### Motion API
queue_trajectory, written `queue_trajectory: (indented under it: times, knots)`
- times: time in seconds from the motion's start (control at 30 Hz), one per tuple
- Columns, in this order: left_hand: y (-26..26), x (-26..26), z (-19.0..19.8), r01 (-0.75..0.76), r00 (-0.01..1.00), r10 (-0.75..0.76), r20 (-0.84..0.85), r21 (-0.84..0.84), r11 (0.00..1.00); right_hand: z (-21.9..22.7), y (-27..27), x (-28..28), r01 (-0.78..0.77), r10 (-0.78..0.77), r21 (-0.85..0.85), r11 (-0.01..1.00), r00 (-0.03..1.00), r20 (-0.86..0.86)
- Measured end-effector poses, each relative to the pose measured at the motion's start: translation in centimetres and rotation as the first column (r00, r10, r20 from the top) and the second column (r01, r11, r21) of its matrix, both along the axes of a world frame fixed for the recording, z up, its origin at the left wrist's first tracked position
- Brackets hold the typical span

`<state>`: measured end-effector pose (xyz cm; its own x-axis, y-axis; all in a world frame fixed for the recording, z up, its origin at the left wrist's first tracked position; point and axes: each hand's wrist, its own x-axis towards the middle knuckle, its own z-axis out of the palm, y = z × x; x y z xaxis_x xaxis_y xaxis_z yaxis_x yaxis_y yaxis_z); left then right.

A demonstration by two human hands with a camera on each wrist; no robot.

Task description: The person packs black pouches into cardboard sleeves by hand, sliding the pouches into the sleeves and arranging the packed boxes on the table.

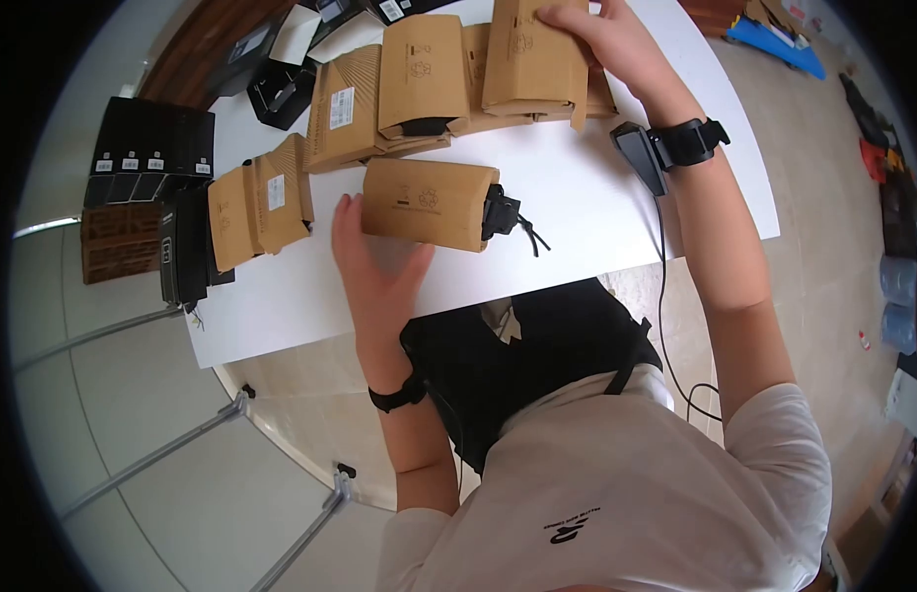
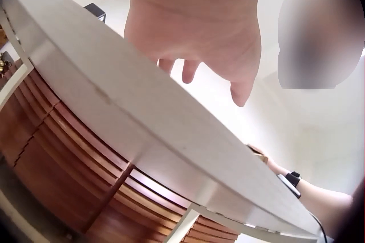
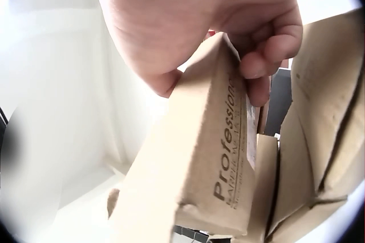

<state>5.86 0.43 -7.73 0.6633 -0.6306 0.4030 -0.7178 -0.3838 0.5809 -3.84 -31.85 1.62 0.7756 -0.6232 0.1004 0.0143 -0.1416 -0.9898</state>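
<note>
My right hand point(image 1: 616, 44) grips a brown cardboard box point(image 1: 532, 74) at the table's far side. In the right wrist view, thumb and fingers pinch the top of that box point(image 3: 219, 140), printed "Professional" on its side. My left hand point(image 1: 379, 286) has its fingers spread at the near left of another cardboard box point(image 1: 419, 200), which lies on the white table point(image 1: 577, 197). Out of this box's right end pokes a black item point(image 1: 500, 212) with dark cords. The left wrist view shows the left palm point(image 2: 194, 32) with nothing held.
Several cardboard boxes point(image 1: 345, 113) lie along the back, one point(image 1: 271, 192) at the left. Black boxes point(image 1: 281, 89) stand at the back left and others point(image 1: 152, 148) beyond the left edge. A cable point(image 1: 662, 266) hangs from the right wrist device point(image 1: 680, 146).
</note>
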Motion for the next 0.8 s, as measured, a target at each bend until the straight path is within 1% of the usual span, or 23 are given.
queue_trajectory:
  times: [0.07, 0.1, 0.13, 0.2, 0.23, 0.27, 0.3, 0.33, 0.4, 0.43, 0.47, 0.5, 0.57, 0.6, 0.67, 0.7, 0.77, 0.8]
  knots:
    - [-0.4, -0.1, -0.9, -0.008, 0.995, 0.011, -0.099, 0.029, 1.000, -1.4, -1.0, 0.6, 0.075, -0.075, -0.023, 0.997, 0.997, 0.017]
    - [-0.5, -0.1, -0.8, -0.006, 0.995, 0.009, -0.100, 0.025, 1.000, -3.7, -2.2, 1.4, 0.137, -0.134, -0.082, 0.987, 0.990, 0.040]
    - [-0.6, -0.2, -0.7, 0.002, 0.993, -0.001, -0.115, 0.012, 1.000, -4.1, -2.2, 1.3, 0.138, -0.135, -0.084, 0.987, 0.990, 0.035]
    - [-0.3, -0.6, -0.7, 0.002, 0.990, -0.001, -0.138, 0.004, 1.000, -4.8, -1.9, 1.2, 0.123, -0.140, -0.134, 0.983, 0.982, -0.127]
    - [-0.3, -0.7, -0.8, 0.004, 0.993, -0.005, -0.115, -0.010, 1.000, -5.1, -1.7, 1.6, 0.115, -0.132, -0.131, 0.985, 0.983, -0.131]
    - [-0.1, -0.7, -0.7, 0.006, 0.996, -0.008, -0.089, -0.023, 1.000, -5.3, -1.4, 2.0, 0.111, -0.114, -0.046, 0.993, 0.992, -0.061]
    - [0.0, -0.8, -0.6, -0.003, 0.996, 0.001, -0.087, -0.019, 1.000, -5.1, -0.9, 2.4, 0.101, -0.102, 0.040, 0.994, 0.995, 0.011]
    - [0.0, -0.9, -0.5, -0.026, 0.996, 0.023, -0.090, -0.030, 0.999, -4.6, -0.6, 2.4, 0.095, -0.096, 0.042, 0.995, 0.995, 0.014]
    - [0.1, -0.9, -0.5, -0.044, 0.995, 0.040, -0.091, -0.039, 0.998, -3.4, -0.3, 1.6, 0.209, -0.236, -0.199, 0.957, 0.964, -0.125]
    - [0.4, -0.8, -0.9, -0.074, 0.986, 0.059, -0.155, -0.094, 0.993, -3.5, -0.5, 1.5, 0.213, -0.240, -0.198, 0.957, 0.963, -0.125]
    - [0.6, -0.6, -1.4, -0.106, 0.973, 0.072, -0.221, -0.147, 0.983, -3.9, -0.8, 1.3, 0.216, -0.257, -0.251, 0.944, 0.956, -0.145]
    - [0.9, -0.3, -1.9, -0.103, 0.973, 0.069, -0.222, -0.145, 0.984, -4.1, -0.8, 1.2, 0.215, -0.273, -0.303, 0.928, 0.948, -0.164]
    - [1.6, 0.1, -2.7, -0.098, 0.954, 0.014, -0.300, -0.267, 0.959, -4.3, -0.6, 1.1, 0.201, -0.266, -0.318, 0.926, 0.948, -0.175]
    - [1.8, 0.1, -2.9, -0.099, 0.953, 0.016, -0.302, -0.262, 0.960, -4.3, -0.3, 1.1, 0.184, -0.255, -0.334, 0.924, 0.949, -0.184]
    - [2.0, 0.2, -2.9, -0.079, 0.949, -0.015, -0.316, -0.284, 0.956, -4.0, -0.2, 1.4, 0.177, -0.240, -0.309, 0.934, 0.954, -0.178]
    - [1.8, 0.3, -2.8, -0.080, 0.950, -0.013, -0.312, -0.283, 0.956, -3.8, -0.2, 1.5, 0.173, -0.228, -0.288, 0.942, 0.959, -0.169]
    - [1.3, 0.3, -2.4, -0.093, 0.974, 0.007, -0.225, -0.374, 0.923, -3.3, -0.2, 1.5, 0.177, -0.226, -0.288, 0.941, 0.963, -0.146]
    - [0.9, 0.2, -1.9, -0.087, 0.976, 0.003, -0.219, -0.377, 0.922, -3.0, -0.3, 1.4, 0.183, -0.228, -0.290, 0.939, 0.966, -0.127]
